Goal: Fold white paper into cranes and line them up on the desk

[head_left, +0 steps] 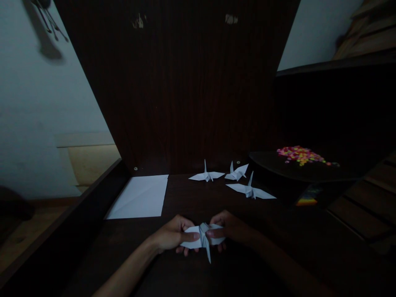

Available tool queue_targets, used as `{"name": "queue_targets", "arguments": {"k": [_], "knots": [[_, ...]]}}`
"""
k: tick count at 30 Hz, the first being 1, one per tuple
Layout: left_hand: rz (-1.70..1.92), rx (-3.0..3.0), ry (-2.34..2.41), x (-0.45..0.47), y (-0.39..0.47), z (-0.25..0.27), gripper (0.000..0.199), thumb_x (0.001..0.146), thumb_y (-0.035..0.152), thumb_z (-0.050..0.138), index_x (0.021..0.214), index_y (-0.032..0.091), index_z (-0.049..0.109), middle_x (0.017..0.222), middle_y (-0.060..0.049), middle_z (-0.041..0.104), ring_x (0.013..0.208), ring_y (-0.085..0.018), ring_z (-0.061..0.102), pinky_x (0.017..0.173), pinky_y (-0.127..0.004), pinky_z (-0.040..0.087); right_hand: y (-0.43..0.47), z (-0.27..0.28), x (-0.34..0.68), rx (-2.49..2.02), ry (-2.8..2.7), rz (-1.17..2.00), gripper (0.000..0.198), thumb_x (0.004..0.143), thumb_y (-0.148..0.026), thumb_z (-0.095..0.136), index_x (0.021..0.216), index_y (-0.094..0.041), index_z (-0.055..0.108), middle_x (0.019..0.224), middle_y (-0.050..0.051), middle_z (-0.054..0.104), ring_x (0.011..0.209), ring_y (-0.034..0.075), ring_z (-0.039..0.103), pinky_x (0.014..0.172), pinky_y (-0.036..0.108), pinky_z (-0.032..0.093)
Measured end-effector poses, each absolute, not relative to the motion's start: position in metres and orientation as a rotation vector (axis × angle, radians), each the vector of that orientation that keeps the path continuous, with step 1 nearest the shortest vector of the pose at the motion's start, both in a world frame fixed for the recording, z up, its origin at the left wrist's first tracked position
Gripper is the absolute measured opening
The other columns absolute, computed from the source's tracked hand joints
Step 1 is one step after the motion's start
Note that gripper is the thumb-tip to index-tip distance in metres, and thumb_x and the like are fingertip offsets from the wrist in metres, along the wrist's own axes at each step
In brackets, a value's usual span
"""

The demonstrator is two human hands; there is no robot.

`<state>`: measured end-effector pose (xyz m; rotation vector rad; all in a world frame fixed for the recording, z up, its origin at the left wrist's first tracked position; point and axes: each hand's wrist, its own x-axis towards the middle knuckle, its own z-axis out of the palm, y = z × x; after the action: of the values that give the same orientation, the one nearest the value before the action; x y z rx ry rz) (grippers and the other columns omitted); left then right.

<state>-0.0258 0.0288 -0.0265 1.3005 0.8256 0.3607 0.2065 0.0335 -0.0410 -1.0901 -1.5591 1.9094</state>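
Between my two hands is a white origami crane (pixel 204 237), its wings spread sideways and one thin point hanging toward me. My left hand (pixel 173 234) pinches the left wing, thumb on top and fingers underneath. On the other wing my right hand (pixel 230 229) has the same kind of pinch, its thumb close to the crane's body. Beyond my hands stand three folded paper cranes: one at the back (pixel 206 176), a second to its right (pixel 236 172), and a third with wide wings (pixel 251 191) nearer to me.
White paper sheets (pixel 140 197) lie flat at the table's left. On a raised dark shelf (pixel 262 161) at the right sits a pile of small colourful pieces (pixel 300 154). A dark wooden panel (pixel 185 90) rises behind, and a raised edge (pixel 62 222) borders the left side.
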Motion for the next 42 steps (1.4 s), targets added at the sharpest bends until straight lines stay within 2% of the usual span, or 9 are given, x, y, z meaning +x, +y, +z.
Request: {"name": "queue_targets", "arguments": {"k": [8, 13, 22, 29, 42], "knots": [[0.36, 1.312, 0.791, -0.025, 0.028, -0.024, 0.038, 0.074, 0.046, 0.072, 0.075, 0.008, 0.068, 0.07, -0.007, 0.07, 0.04, -0.006, 0.052, 0.035, -0.015, 0.031, 0.035, -0.04, 0.211, -1.024, -1.57, 1.964, 0.045, 0.063, -0.049, 0.079, 0.074, -0.008, 0.064, 0.067, 0.007, 0.071, 0.045, 0.012, 0.062, 0.039, 0.018, 0.044], [0.371, 1.313, 0.77, -0.021, 0.026, -0.026, 0.041, 0.071, 0.049, 0.074, 0.072, 0.009, 0.065, 0.063, -0.003, 0.066, 0.038, -0.006, 0.05, 0.037, -0.016, 0.035, 0.032, -0.037, 0.212, -0.958, -1.657, 2.019, 0.043, 0.066, -0.046, 0.079, 0.079, -0.007, 0.066, 0.075, 0.009, 0.073, 0.051, 0.013, 0.065, 0.046, 0.019, 0.047], [0.369, 1.275, 0.683, -0.019, 0.021, -0.034, 0.043, 0.069, 0.05, 0.077, 0.079, 0.011, 0.06, 0.067, -0.005, 0.068, 0.044, -0.01, 0.058, 0.043, -0.019, 0.04, 0.028, -0.038, 0.207, -0.933, -1.687, 2.094, 0.047, 0.061, -0.047, 0.082, 0.079, -0.009, 0.062, 0.071, 0.006, 0.07, 0.049, 0.011, 0.062, 0.046, 0.019, 0.045], [0.436, 1.199, 0.564, -0.019, 0.023, -0.038, 0.044, 0.063, 0.046, 0.083, 0.072, 0.011, 0.058, 0.063, -0.006, 0.068, 0.051, -0.013, 0.064, 0.05, -0.021, 0.048, 0.031, -0.046, 0.206, -0.845, -1.645, 2.097, 0.043, 0.059, -0.044, 0.084, 0.07, -0.01, 0.061, 0.065, 0.003, 0.068, 0.045, 0.009, 0.058, 0.045, 0.019, 0.045], [0.478, 1.043, 0.411, -0.019, 0.022, -0.038, 0.037, 0.069, 0.035, 0.082, 0.074, 0.01, 0.056, 0.067, -0.009, 0.071, 0.046, -0.016, 0.065, 0.043, -0.02, 0.047, 0.031, -0.046, 0.203, -0.669, -1.566, 2.154, 0.052, 0.06, -0.054, 0.081, 0.076, -0.008, 0.064, 0.07, 0.006, 0.068, 0.051, 0.012, 0.062, 0.051, 0.023, 0.052]]}}
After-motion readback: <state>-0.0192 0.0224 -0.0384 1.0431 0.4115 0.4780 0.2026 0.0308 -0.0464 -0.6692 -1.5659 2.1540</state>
